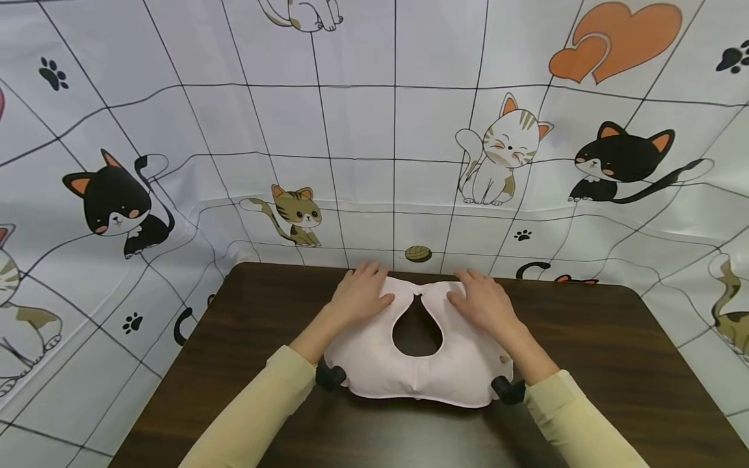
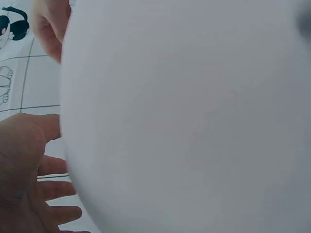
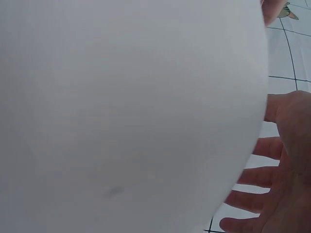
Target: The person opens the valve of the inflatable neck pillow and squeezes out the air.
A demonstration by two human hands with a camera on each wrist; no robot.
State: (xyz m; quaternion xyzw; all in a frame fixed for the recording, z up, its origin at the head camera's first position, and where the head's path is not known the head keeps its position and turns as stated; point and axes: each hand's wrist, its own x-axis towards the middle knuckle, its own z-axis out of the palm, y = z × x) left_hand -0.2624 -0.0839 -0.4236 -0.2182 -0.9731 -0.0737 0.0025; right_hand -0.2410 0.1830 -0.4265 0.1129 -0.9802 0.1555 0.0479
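A pale pink U-shaped neck pillow (image 1: 415, 377) is in front of me over the table, its two arm ends meeting at the far side around a teardrop-shaped hole. My left hand (image 1: 361, 292) lies against the outer side of its left arm, fingers extended and thumb pointing inward. On the opposite arm, my right hand (image 1: 484, 302) touches the pillow the same way. Both wrist views are mostly filled by the pillow's smooth surface; at its edge, the left hand (image 2: 24, 165) and the right hand (image 3: 291, 160) show spread fingers, their tips partly hidden.
The dark wooden table (image 1: 597, 351) has rounded far corners. Behind and around it hangs a white curtain (image 1: 363, 123) with black grid lines and printed cats, paws and hearts. Black wrist cameras (image 1: 508, 390) sit close to the pillow's near corners.
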